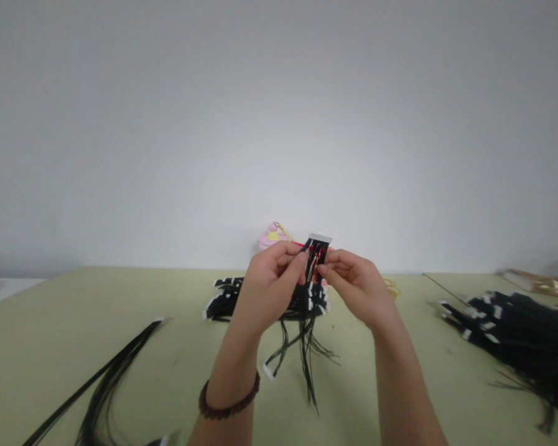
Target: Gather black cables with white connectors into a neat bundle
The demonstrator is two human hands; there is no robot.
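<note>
Both hands hold up a wire harness [315,253], a fan of thin black wires ending in a white connector at its top. My left hand [275,275] pinches the wires on the left side, just below the connector. On the right side, my right hand [353,279] grips them between thumb and fingers. Loose wire ends hang down toward the table. Behind the hands lies a pile of black harnesses [225,300] with white connectors, partly hidden by my left hand. A white connector [269,371] on dark wires hangs or lies below the hands; which, I cannot tell.
A big heap of black harnesses [525,334] lies on the green table [177,359] at right. More black wires [121,362] stretch across the left front. A pink and yellow object [272,237] stands against the wall. A shiny gold-coloured item [546,285] is at the far right.
</note>
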